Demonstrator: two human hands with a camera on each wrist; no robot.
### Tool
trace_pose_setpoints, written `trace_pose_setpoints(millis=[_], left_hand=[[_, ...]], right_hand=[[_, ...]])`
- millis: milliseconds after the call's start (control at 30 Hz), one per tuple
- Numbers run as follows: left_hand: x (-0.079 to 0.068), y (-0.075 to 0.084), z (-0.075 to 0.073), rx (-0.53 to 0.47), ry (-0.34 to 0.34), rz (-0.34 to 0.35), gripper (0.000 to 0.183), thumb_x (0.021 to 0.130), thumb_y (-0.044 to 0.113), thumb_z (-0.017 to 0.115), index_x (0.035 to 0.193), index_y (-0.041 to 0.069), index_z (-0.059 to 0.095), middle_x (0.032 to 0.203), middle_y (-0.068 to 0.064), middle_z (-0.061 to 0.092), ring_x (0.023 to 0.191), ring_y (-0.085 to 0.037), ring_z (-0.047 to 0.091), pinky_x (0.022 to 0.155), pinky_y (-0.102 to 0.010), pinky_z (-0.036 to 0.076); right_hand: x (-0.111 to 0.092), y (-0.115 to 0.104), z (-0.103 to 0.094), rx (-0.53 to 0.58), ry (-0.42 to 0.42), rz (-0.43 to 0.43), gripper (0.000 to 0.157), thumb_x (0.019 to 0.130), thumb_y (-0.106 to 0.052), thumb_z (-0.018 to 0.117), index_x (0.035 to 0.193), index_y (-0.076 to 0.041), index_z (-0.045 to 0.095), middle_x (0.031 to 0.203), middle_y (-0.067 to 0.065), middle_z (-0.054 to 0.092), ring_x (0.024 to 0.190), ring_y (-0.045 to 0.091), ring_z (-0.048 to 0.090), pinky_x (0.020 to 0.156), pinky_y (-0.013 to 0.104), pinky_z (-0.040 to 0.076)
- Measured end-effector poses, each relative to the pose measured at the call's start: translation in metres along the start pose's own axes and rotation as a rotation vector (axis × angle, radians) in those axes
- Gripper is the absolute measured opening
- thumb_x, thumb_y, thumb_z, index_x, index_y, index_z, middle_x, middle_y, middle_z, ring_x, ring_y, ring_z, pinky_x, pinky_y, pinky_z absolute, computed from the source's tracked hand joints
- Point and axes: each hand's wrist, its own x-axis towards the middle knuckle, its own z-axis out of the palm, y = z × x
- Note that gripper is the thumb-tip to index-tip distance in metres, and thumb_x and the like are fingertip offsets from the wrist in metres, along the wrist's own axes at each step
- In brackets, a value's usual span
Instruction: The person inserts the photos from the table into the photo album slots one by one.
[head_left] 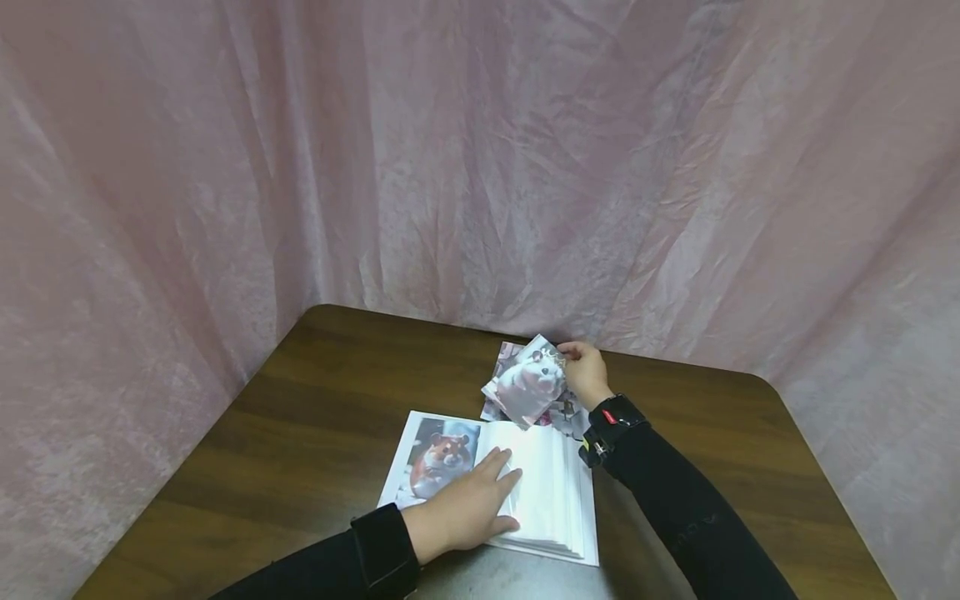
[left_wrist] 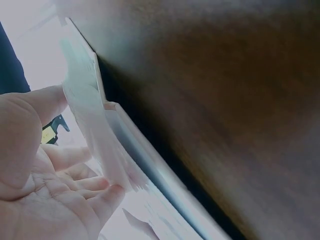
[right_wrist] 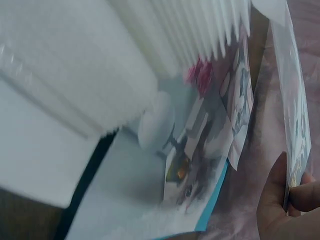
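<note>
A: What takes up most of the space?

B: A pale pink, crushed-velvet curtain (head_left: 480, 167), hanging in folds behind and around a dark brown wooden table (head_left: 315, 417) with rounded far corners.

A: And on the table?

B: A white, rectangular photo album (head_left: 543, 492) with thick white pages, lying open near the front edge. Just beyond it, partly behind its right half, lie several overlapping glossy loose prints (head_left: 567, 410); the right wrist view shows one with a bright blue edge.

A: What about the hands?

B: Both come out of black sleeves (head_left: 697, 517). The left hand (head_left: 468, 504) rests across the middle of the album, fingers fairly straight and a little apart on the right-hand page, thumb set wide of them. In the left wrist view, thumb and fingertips touch the pages.

A: And the right?

B: The right hand (head_left: 587, 372) is beyond the album, its thumb and fingers drawn narrow, pinching the edge of a glossy, pinkish-grey animal print (head_left: 528, 383). That print is tilted above the others.

A: Any picture in the album?

B: Yes, a brown-and-white hamster picture (head_left: 442, 454) on the left-hand page, its lower part beside the left wrist.
</note>
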Motion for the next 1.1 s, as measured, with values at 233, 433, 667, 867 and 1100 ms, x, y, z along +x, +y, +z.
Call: trace_pose_setpoints(millis=[233,433,667,867,1100], left_hand=[[0.000,0.000,-0.001,0.005,0.010,0.001,0.067,0.093,0.044,0.069,0.146,0.006,0.051,0.157,-0.020,0.036,0.145,-0.034,0.035,0.111,-0.038,0.040],[0.000,0.000,0.000,0.012,0.010,0.001,0.067,0.093,0.044,0.069,0.146,0.007,0.051,0.157,-0.019,0.036,0.145,-0.034,0.035,0.110,-0.038,0.041],[0.000,0.000,0.001,0.012,0.005,0.002,0.067,0.093,0.044,0.069,0.146,0.008,0.051,0.157,-0.020,0.036,0.145,-0.034,0.035,0.110,-0.039,0.041],[-0.001,0.002,0.000,0.012,-0.004,-0.006,0.067,0.092,0.044,0.069,0.146,0.009,0.051,0.157,-0.019,0.036,0.145,-0.034,0.035,0.109,-0.040,0.042],[-0.001,0.002,0.000,0.015,0.004,0.002,0.066,0.093,0.044,0.069,0.146,0.008,0.051,0.157,-0.020,0.037,0.145,-0.035,0.035,0.109,-0.041,0.042]], right_hand=[[0.002,-0.008,-0.006,-0.080,-0.067,-0.076,0.028,0.098,0.003,0.049,0.116,0.001,0.071,0.120,0.020,0.067,0.109,0.031,0.060,0.090,0.042,0.048],[0.005,-0.015,-0.007,-0.124,-0.119,-0.143,0.029,0.098,0.005,0.050,0.115,0.000,0.073,0.117,0.018,0.069,0.094,0.025,0.061,0.074,0.032,0.047],[0.005,-0.024,-0.007,-0.144,-0.179,-0.162,0.033,0.100,0.006,0.047,0.118,-0.003,0.073,0.120,0.019,0.068,0.050,0.014,0.028,0.048,0.026,0.029],[0.005,-0.032,-0.008,-0.172,-0.205,-0.176,0.035,0.098,0.009,0.048,0.118,-0.004,0.073,0.120,0.018,0.069,0.052,0.016,0.033,0.049,0.027,0.030],[0.006,-0.038,-0.008,-0.204,-0.196,-0.229,0.040,0.091,0.014,0.047,0.114,-0.004,0.075,0.115,0.015,0.072,0.074,0.023,0.054,0.054,0.027,0.035]])
